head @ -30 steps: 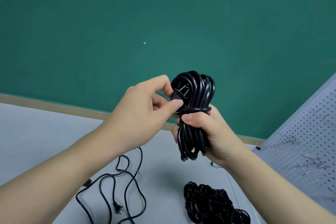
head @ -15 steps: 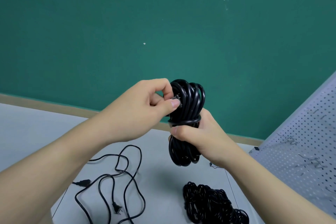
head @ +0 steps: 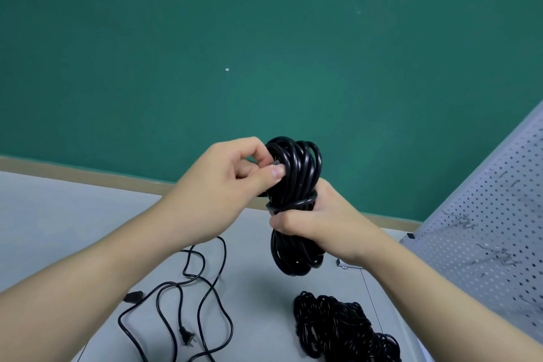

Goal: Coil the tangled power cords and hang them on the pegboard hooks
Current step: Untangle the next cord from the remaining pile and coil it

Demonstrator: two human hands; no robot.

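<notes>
The right hand [head: 317, 226] grips the coil [head: 296, 185] at its wrapped waist, mid-air above the table [head: 58, 214]; the left hand [head: 223, 185] pinches its plug end at ten o'clock; pegboard [head: 499, 214] at three.

A coiled power cord [head: 296, 182], its black sheath smooth and glossy like rubber or plastic, catches soft highlights along each loop. On the matt, pale grey table [head: 73, 214], a loose cord [head: 202, 288] shows the same slick black jacket, its plug [head: 185, 338] tipped with small metal prongs. A bundle of thinner cord [head: 338, 326] has a duller sheen. The pegboard [head: 493, 214] is painted sheet perforated with round holes, matt grey-white, carrying thin bare-wire metal hooks [head: 464, 222]. Behind, the green wall [head: 264, 38] looks flat and matt, edged by a tan, wood-coloured strip [head: 88, 176].
</notes>
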